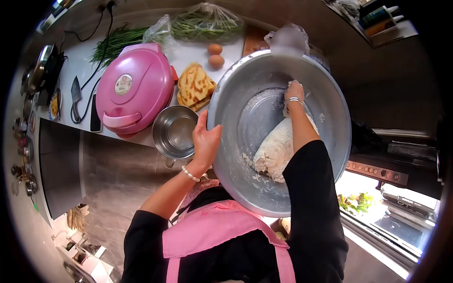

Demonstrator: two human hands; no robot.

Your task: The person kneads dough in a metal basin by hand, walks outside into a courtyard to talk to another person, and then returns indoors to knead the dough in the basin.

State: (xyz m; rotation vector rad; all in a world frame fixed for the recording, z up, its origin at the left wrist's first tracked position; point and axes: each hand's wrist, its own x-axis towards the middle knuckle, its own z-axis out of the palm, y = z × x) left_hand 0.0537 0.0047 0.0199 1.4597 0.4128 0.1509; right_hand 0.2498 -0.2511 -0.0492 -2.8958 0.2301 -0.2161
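A large metal basin point(227, 181) stands in front of me, with a big lump of pale, floury dough point(275, 150) at its lower right. My left hand point(206, 144) is at the basin's left rim, its thumb over the edge and its fingers along the outer side. Inside the basin, my right hand point(293, 91) is closed at the far end of the dough, with dough stuck to its fingers. My right forearm hides part of the lump. Loose flour and dough scraps cling to the basin's floor and walls.
Beside the basin's left side is a steel cup point(175, 133). A pink electric griddle point(137, 89), folded flatbread point(194, 86), two eggs point(215, 61), bagged greens point(206, 26), a phone point(96, 113) and a knife point(76, 90) lie on the counter. A stove panel point(377, 172) is at right.
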